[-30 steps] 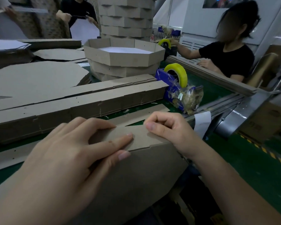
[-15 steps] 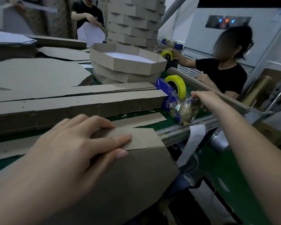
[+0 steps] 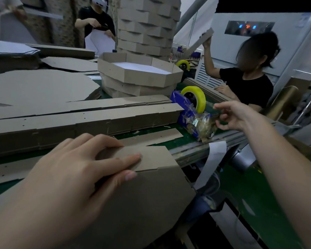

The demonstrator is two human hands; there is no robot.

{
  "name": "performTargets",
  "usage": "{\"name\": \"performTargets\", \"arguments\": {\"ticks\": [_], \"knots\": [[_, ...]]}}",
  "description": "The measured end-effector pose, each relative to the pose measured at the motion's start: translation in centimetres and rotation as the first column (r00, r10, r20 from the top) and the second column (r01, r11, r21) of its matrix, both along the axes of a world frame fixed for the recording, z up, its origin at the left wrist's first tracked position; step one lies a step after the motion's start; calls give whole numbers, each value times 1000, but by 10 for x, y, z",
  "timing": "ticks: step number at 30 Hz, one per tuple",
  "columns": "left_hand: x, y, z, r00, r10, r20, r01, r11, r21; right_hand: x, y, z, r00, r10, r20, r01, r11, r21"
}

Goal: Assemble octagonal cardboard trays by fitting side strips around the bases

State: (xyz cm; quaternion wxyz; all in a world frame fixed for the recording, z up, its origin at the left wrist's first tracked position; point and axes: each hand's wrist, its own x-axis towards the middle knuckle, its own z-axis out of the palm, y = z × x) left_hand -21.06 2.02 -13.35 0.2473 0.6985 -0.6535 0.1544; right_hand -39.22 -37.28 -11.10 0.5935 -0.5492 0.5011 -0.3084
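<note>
Tape dispenser (image 3: 178, 100) lies two o'clock from left hand (image 3: 75, 168), flat on the side strip (image 3: 152, 157); right hand (image 3: 232, 114) curls there, grip unclear.

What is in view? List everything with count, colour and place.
tray: 1, brown, near edge
strips: one long stack, brown, across the belt
done trays: short stack, brown with a white base, mid-belt
tall stack: 1, brown, behind them
bases: several, flat, brown, far left
rolls: 2, yellow, right; the nearer one on a blue dispenser
belt: 1, green, under everything
people: two clearly seen, black tops, right and back
left grip: bare hand, presses the tray flap
right grip: bare hand, at the dispenser; hold unclear
</note>
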Motion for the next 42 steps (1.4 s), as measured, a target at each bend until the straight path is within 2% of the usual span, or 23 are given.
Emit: {"name": "performTargets", "arguments": {"ticks": [4,9,15,19,21,23,26,28,29,30,33,35,39,42], "knots": [[3,0,-2,1000,9,-1,-9,1000,18,-3,2,-15,976,-37,216,47,998,-42],[5,0,-4,1000,18,-12,-18,1000,21,-15,0,-38,900,10,435,38,994,-101],[5,-1,-4,1000,15,-15,-15,999,42,-17,3,-61,838,6,545,89,985,-147],[5,-1,-4,1000,15,-14,-15,999,44,-17,5,-64,832,20,554,94,980,-175],[5,-2,-4,1000,17,-14,-17,999,44,-19,7,-66,853,32,521,90,974,-207],[5,-2,-4,1000,18,-14,-18,999,42,-22,9,-70,907,25,421,96,960,-264],[4,0,-2,1000,13,-11,-13,1000,26,-26,9,-68,993,-77,94,110,898,-426],[3,0,-1,1000,10,-13,-10,1000,7,-33,10,-66,956,-210,-203,57,816,-575],[3,0,-1,1000,9,-12,-9,1000,3,-37,13,-66,922,-262,-284,38,793,-608],[2,1,-1,1000,6,-12,-6,1000,-1,-42,19,-65,915,-276,-295,47,798,-600],[1,1,-1,1000,-6,-16,6,1000,-23,-46,51,-58,986,-152,-74,101,881,-463],[0,1,0,1000,-17,-22,16,999,-30,-42,88,-47,996,-42,76,69,917,-392],[-4,2,5,1000,-8,-14,8,1000,-25,-27,183,-27,928,232,291,-146,947,-288],[-7,4,8,1000,0,-10,0,1000,-14,-13,250,-22,857,352,376,-302,935,-188]]}}
